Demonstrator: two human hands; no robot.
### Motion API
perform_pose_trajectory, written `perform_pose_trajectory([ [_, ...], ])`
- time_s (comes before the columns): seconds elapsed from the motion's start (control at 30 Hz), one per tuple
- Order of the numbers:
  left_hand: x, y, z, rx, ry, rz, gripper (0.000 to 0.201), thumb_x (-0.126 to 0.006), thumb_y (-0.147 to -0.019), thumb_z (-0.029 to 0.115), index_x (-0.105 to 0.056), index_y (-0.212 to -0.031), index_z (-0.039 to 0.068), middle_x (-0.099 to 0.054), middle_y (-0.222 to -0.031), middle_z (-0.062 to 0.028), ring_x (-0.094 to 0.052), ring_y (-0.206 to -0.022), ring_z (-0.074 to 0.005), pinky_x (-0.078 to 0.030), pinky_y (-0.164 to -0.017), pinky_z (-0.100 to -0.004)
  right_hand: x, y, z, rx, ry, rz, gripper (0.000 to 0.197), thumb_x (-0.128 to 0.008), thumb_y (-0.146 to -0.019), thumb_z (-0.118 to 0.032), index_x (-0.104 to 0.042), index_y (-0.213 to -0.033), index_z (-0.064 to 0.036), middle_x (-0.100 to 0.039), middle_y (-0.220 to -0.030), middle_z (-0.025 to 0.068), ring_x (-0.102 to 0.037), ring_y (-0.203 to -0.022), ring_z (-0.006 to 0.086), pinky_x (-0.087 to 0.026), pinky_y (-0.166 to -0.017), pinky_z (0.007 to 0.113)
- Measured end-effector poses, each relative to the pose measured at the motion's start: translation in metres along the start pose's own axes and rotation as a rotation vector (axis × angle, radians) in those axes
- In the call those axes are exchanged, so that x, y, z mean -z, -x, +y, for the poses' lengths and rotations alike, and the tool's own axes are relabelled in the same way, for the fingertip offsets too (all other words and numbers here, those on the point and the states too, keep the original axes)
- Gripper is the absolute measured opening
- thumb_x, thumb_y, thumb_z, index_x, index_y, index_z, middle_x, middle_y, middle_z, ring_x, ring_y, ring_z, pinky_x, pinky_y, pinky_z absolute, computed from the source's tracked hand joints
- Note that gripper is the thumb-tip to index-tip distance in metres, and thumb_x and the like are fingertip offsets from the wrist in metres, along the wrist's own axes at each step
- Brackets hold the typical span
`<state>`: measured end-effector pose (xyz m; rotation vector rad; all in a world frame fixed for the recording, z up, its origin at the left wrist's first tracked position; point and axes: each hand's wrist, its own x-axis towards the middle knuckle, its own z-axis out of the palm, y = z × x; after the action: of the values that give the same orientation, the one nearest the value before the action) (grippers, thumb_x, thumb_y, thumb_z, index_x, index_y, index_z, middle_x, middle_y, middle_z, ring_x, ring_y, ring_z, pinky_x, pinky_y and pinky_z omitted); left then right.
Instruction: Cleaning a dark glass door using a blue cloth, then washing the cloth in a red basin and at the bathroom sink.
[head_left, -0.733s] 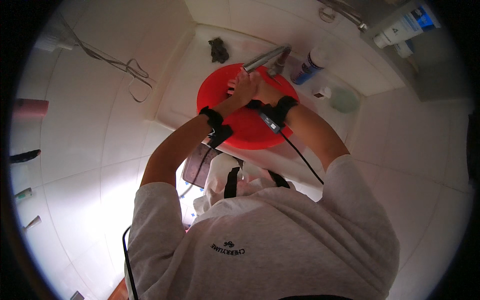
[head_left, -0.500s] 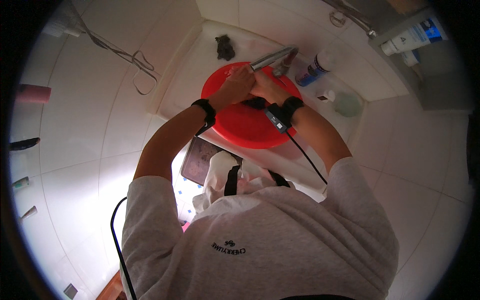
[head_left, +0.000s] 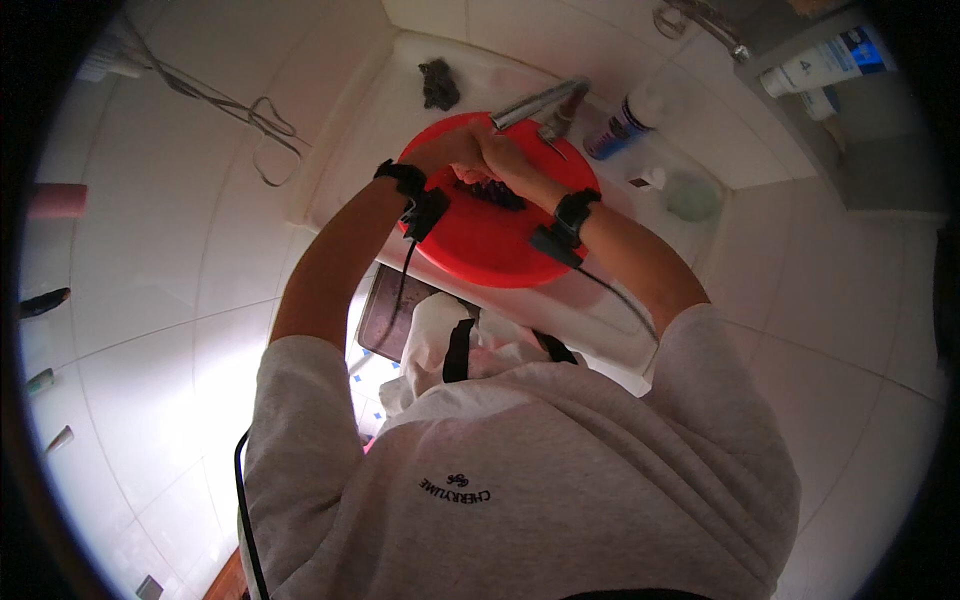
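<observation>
A red basin (head_left: 490,262) stands in a white sink, below a chrome faucet (head_left: 538,104). Over the basin's far half, my left hand (head_left: 455,150) and my right hand (head_left: 508,163) are pressed together, fingers curled inward. Whatever lies between them is hidden. Just beneath the hands, inside the basin, is a dark, bumpy-looking mass (head_left: 497,194); its kind is unclear. Each wrist wears a black strap with a small black device and a cable. The fingertips are mostly out of sight.
A dark crumpled clump (head_left: 438,85) lies on the sink's far left corner. Right of the faucet are a blue-and-white can (head_left: 615,132) and a pale green translucent object (head_left: 692,197). A shelf at upper right holds a white tube (head_left: 815,66). Cords (head_left: 230,103) hang at the left wall.
My hands have shifted slightly left and nearer, away from the faucet's spout. The left wrist has turned, so its black device now shows. More of the dark mass is visible.
</observation>
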<state>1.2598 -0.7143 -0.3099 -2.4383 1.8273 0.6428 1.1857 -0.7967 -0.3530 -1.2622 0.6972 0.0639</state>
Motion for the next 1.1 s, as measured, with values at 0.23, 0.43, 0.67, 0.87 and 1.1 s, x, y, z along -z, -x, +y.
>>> perform_pose_trajectory([
  [0.23, -0.052, 0.013, -0.070, -0.036, 0.568, -0.033, 0.024, -0.061, -0.071, 0.027, -0.061, -0.080, 0.005, -0.061, -0.079, -0.0085, -0.056, -0.078, -0.0228, -0.044, -0.069, -0.0327, 0.051, 0.024, 0.008, -0.104, 0.490, -0.309, 0.035, -0.047, -0.079, -0.037, -0.056, -0.082, -0.0040, -0.055, -0.073, 0.0048, -0.052, -0.065, 0.0160, -0.039, -0.053, 0.029],
  [0.43, -0.051, 0.034, -0.074, 0.211, 0.440, 0.046, 0.022, -0.058, -0.072, 0.028, -0.060, -0.089, 0.014, -0.059, -0.092, -0.0077, -0.053, -0.091, -0.0250, -0.041, -0.077, -0.0355, 0.138, 0.021, 0.047, -0.045, 0.652, -0.358, 0.028, -0.049, -0.077, -0.032, -0.055, -0.094, -0.0097, -0.056, -0.087, 0.0026, -0.051, -0.076, 0.0143, -0.040, -0.064, 0.029],
  [0.67, -0.079, 0.054, -0.079, 0.526, 0.100, 0.297, 0.063, -0.059, -0.071, 0.032, -0.032, -0.124, 0.010, -0.033, -0.125, -0.0167, -0.036, -0.112, -0.0332, -0.026, -0.095, -0.0402, 0.090, 0.050, -0.001, -0.172, 0.393, -0.398, 0.035, -0.051, -0.078, -0.027, -0.051, -0.109, -0.0124, -0.048, -0.111, 0.0049, -0.041, -0.104, 0.0173, -0.036, -0.082, 0.032],
  [0.87, -0.100, 0.060, -0.085, 0.613, 0.446, 0.217, 0.080, -0.059, -0.072, 0.030, -0.011, -0.129, 0.002, -0.027, -0.128, -0.0208, -0.031, -0.116, -0.0352, -0.029, -0.095, -0.0374, 0.078, -0.009, 0.029, -0.209, 0.405, -0.457, 0.036, -0.050, -0.079, -0.028, -0.050, -0.110, -0.0100, -0.046, -0.113, 0.0083, -0.042, -0.105, 0.0204, -0.038, -0.083, 0.032],
  [1.1, -0.107, 0.071, -0.087, 0.594, 0.656, 0.343, 0.072, -0.057, -0.071, 0.027, -0.017, -0.126, 0.005, -0.043, -0.114, -0.0233, -0.045, -0.103, -0.0358, -0.038, -0.085, -0.0380, 0.083, 0.003, 0.029, -0.193, -0.077, -0.222, 0.052, -0.044, -0.083, -0.038, -0.034, -0.119, -0.0018, -0.046, -0.108, 0.0180, -0.049, -0.096, 0.0263, -0.045, -0.079, 0.038],
])
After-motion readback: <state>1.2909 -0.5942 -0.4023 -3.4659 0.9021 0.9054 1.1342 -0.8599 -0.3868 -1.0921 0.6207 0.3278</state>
